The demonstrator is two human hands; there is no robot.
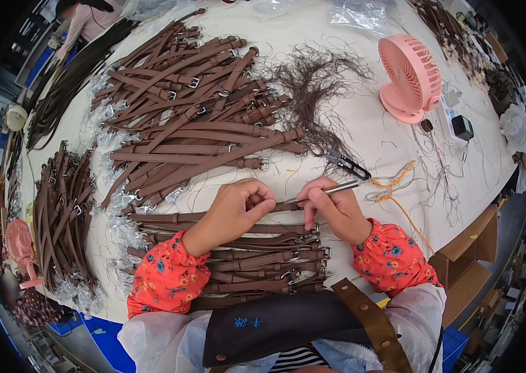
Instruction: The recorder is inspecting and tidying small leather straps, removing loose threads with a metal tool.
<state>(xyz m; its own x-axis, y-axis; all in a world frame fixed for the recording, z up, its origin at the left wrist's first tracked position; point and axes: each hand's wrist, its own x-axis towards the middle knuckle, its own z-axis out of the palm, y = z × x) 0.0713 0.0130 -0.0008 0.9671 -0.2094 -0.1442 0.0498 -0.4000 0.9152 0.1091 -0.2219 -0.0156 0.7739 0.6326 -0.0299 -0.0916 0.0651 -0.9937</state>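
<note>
My right hand (335, 210) grips a slim metal hand tool (343, 186), perhaps tweezers, its narrow end pointing left towards my other hand. Beneath the tool, the end of a brown leather-look strap (286, 206) runs between my hands. My left hand (239, 205) has its thumb and forefinger brought together beside that strap end; whether they pinch a thread or the strap is too small to tell. Under my wrists lies a row of similar brown straps (258, 262) with metal buckles at their right ends. Black-handled thread snips (346, 164) rest just beyond my right hand.
A large heap of brown buckled straps (188, 102) covers the table's left; another pile (65, 210) lies farther left. Dark loose threads (312, 93) gather beyond. At right are a pink fan (407, 77), a power strip (449, 119), a yellow cord (402, 212) and a cardboard box (465, 265).
</note>
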